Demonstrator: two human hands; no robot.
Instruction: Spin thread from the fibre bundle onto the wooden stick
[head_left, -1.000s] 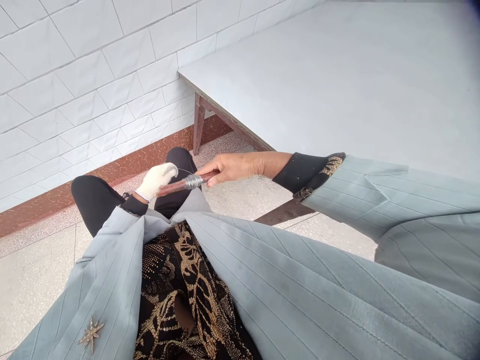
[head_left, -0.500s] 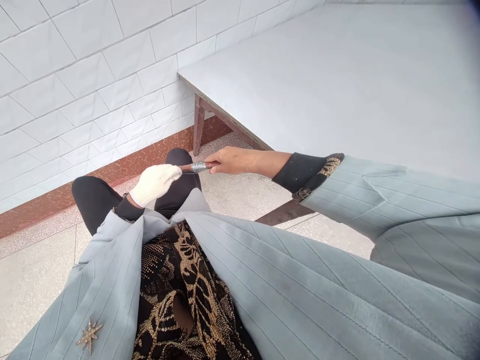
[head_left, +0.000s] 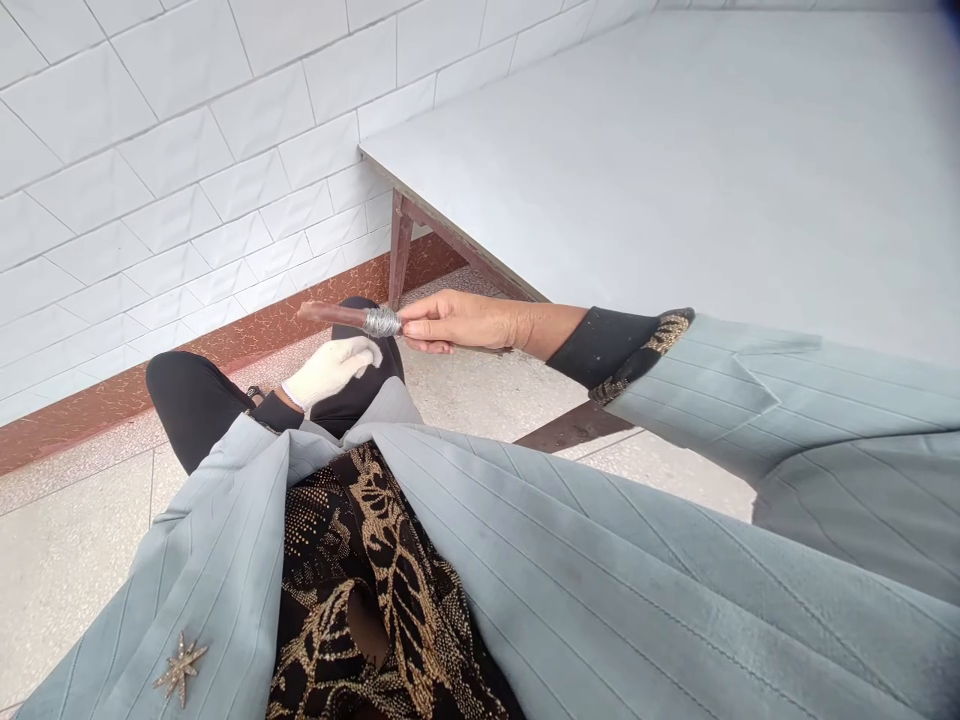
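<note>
A reddish-brown wooden stick (head_left: 330, 313) is held nearly level in my bare right hand (head_left: 450, 322). Silvery wire (head_left: 382, 321) is wound in a tight band around it, just beside my thumb and fingertips. The stick's free end points left, and a thin dark end shows under my wrist. My left hand (head_left: 330, 370), in a white knit glove, is just below the stick, apart from it, over my knee (head_left: 375, 388). Its fingers are curled together around a small whitish bit at their tips, which I cannot tell from the glove.
A large white-topped table (head_left: 660, 180) with brown wooden legs stands at the right, its corner against the white tiled wall (head_left: 195, 150). A red-brown skirting (head_left: 225, 345) runs along the wall's foot. Pale speckled floor (head_left: 480, 390) shows below my right arm.
My left hand has let go of the stick and dropped slightly down and right. The stick's left end is now uncovered, and my right hand's grip has shifted up to the wire.
</note>
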